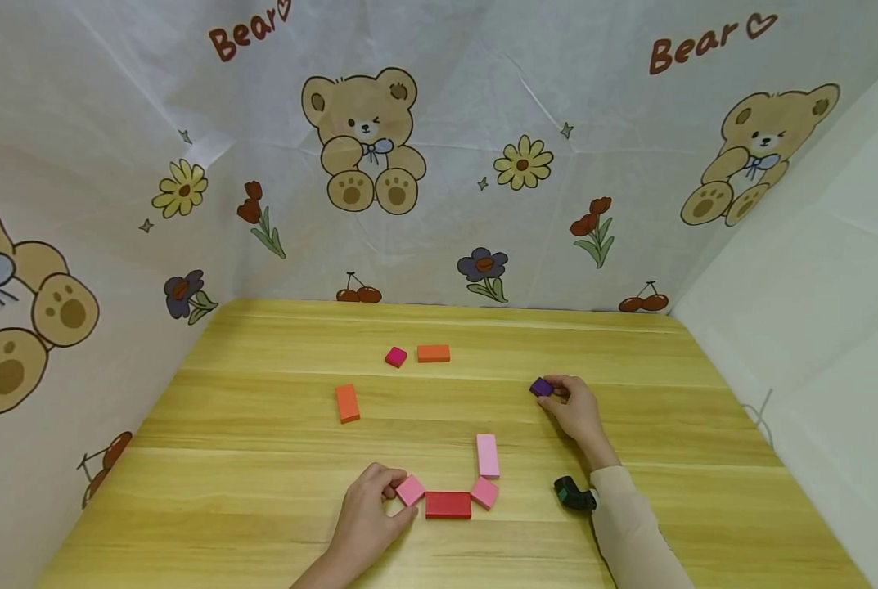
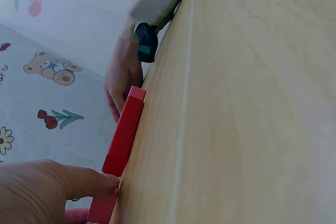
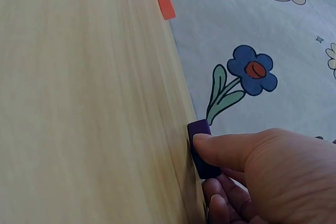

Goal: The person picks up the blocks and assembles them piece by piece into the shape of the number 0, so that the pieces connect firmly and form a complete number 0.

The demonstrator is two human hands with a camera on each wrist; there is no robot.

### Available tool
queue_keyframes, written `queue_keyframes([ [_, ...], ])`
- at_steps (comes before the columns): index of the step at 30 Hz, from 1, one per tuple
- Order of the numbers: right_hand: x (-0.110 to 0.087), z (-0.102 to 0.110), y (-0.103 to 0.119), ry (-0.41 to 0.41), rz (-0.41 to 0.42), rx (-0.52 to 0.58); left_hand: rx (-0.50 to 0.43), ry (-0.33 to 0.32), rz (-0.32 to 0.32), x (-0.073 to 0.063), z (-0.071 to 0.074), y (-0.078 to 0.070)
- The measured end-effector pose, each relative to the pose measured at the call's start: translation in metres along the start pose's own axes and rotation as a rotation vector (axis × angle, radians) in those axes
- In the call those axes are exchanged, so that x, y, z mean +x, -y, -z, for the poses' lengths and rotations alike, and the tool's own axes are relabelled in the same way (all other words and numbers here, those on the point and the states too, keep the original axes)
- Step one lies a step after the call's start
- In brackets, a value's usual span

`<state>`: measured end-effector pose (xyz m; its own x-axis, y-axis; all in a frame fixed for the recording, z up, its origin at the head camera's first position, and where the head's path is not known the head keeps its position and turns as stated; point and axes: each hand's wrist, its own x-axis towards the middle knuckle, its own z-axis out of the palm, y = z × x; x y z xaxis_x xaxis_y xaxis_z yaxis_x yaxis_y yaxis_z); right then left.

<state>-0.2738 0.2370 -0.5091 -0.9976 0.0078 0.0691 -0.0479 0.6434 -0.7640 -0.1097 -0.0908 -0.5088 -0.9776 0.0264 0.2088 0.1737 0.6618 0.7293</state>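
I judge that the step in hand is the arranging of small blocks on the counter (image 1: 262, 491), with both hands occupied; if I take the red block (image 1: 448, 505) as the centre of the clock in the head view, the left pink square (image 1: 411, 491) is a little past 9 o'clock, and the grip of the left hand (image 1: 368, 507) is clamped on it, its corner seemingly touching the red block; between 1 and 2 o'clock, well apart, is the purple block (image 1: 542, 387), pinched by the right hand (image 1: 574, 409) between thumb and fingers; whether it rests fully on the counter, I cannot tell; the right pink square (image 1: 485, 493) meets the red block towards 3 o'clock, and the light pink block (image 1: 487, 456) extends from it; the left orange block (image 1: 347, 403) lies between 10 and 11, the magenta square (image 1: 396, 357) past 11, the far orange block (image 1: 434, 353) near 12; the next move, in my opinion, calls for a steady left pinch which does not disturb the joined corners, and a firm hold on the purple block; the printed cloth (image 1: 446, 204) bears the word "Bear" at 11 and 1 o'clock, each with a heart; on the blocks I can read no brand or label.
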Motion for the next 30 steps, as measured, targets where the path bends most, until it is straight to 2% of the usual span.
queue_keyframes([
  [15, 0.0, 0.0, 0.003, -0.021, -0.033, 0.029, -0.007, -0.015, -0.013, -0.001, 0.0, 0.001],
  [18, 0.0, -0.002, 0.007, -0.028, -0.009, 0.034, -0.001, -0.02, -0.028, -0.001, 0.0, 0.001],
  [21, 0.0, -0.005, 0.013, -0.021, 0.023, 0.052, -0.002, -0.02, -0.017, -0.001, 0.0, 0.0],
  [30, -0.005, -0.02, 0.027, 0.04, 0.103, 0.089, -0.002, 0.001, -0.001, 0.0, 0.0, 0.0],
])
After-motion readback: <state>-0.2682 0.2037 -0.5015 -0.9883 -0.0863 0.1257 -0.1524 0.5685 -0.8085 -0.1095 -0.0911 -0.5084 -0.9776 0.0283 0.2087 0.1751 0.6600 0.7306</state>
